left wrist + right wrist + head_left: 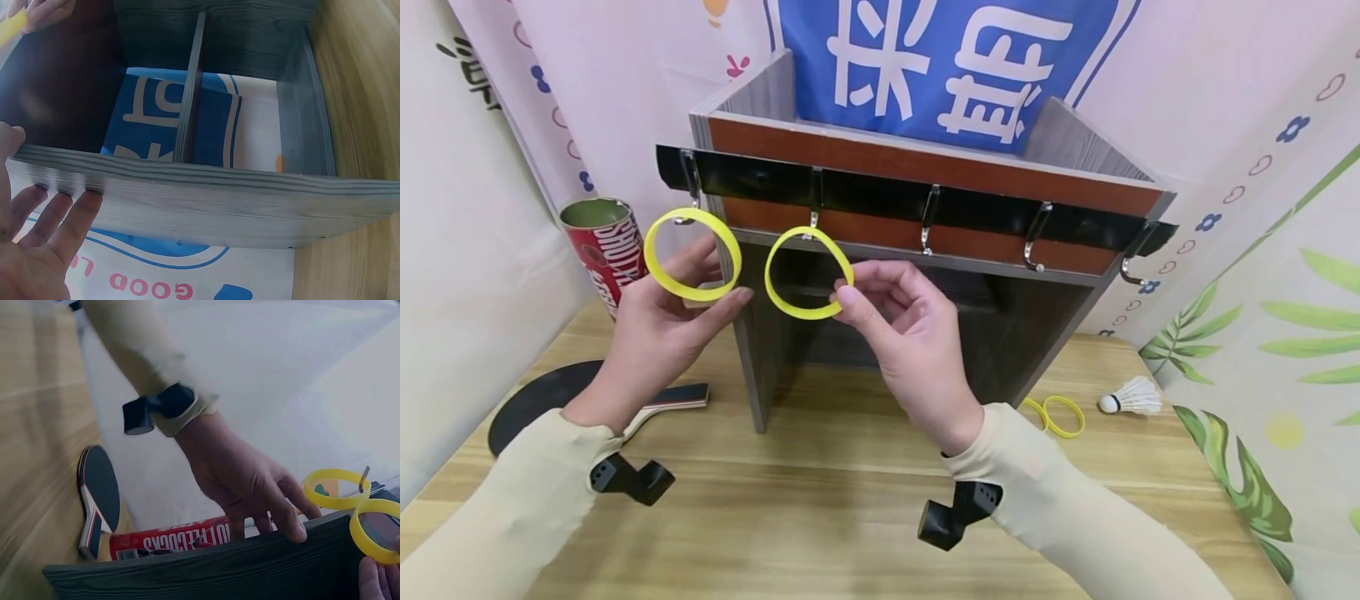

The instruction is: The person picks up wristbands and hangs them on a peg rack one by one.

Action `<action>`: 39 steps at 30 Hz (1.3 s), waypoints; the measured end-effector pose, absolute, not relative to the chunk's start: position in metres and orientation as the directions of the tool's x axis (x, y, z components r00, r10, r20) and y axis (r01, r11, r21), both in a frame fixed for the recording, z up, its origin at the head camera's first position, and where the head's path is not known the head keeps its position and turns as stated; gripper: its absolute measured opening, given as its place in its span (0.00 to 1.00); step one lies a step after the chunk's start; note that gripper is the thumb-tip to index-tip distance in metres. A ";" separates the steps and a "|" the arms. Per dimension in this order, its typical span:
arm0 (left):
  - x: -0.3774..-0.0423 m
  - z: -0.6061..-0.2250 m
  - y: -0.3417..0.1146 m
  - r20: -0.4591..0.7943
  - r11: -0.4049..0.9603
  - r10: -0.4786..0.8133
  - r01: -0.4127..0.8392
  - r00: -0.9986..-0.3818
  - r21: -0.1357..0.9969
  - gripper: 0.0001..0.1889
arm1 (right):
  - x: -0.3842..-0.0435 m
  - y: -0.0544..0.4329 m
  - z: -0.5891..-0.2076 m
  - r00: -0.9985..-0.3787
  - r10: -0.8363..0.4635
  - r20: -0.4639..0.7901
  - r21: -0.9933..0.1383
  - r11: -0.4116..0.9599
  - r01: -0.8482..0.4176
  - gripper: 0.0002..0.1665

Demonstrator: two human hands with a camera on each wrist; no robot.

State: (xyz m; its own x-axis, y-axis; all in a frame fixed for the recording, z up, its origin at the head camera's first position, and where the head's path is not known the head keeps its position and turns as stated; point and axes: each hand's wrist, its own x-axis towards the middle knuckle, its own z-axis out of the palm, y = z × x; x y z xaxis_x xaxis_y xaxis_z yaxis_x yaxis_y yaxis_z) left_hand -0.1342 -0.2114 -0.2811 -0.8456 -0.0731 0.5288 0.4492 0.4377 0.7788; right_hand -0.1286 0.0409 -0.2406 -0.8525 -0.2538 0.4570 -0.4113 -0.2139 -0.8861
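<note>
My right hand (917,342) holds a yellow ring (805,314) in a closed pinch, before the shelf (880,152); my left hand (658,325) grips the shelf's side. Another ring (688,293) hangs from its leftmost hook (691,175).

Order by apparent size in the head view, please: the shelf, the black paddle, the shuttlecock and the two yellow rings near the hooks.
1. Shelf
2. Black paddle, though partly hidden
3. Left yellow ring and right yellow ring: too alike to rank
4. Shuttlecock
</note>
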 end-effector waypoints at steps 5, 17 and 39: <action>-0.134 -0.280 -0.211 0.536 0.443 -0.072 0.454 -0.841 0.773 0.34 | -0.130 0.041 -0.247 -0.821 -0.288 0.492 -0.870 -0.191 -0.454 0.15; -0.135 -0.282 -0.209 0.544 0.449 -0.075 0.459 -0.836 0.767 0.35 | -0.132 0.049 -0.257 -0.808 -0.379 0.452 -0.889 -0.114 -0.444 0.13; -0.135 -0.283 -0.210 0.551 0.438 -0.082 0.466 -0.831 0.769 0.35 | -0.142 0.171 -0.281 -0.745 -0.587 0.316 -0.895 0.076 -0.439 0.09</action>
State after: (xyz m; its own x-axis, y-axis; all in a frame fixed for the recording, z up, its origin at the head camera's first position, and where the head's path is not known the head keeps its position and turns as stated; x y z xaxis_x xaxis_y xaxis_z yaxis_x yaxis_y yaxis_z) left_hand -0.1349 -0.2098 -0.2833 -0.8308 -0.0818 0.5505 0.4663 0.4377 0.7687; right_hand -0.1418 0.1713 -0.2809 -0.7455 -0.5870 0.3158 -0.4391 0.0760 -0.8952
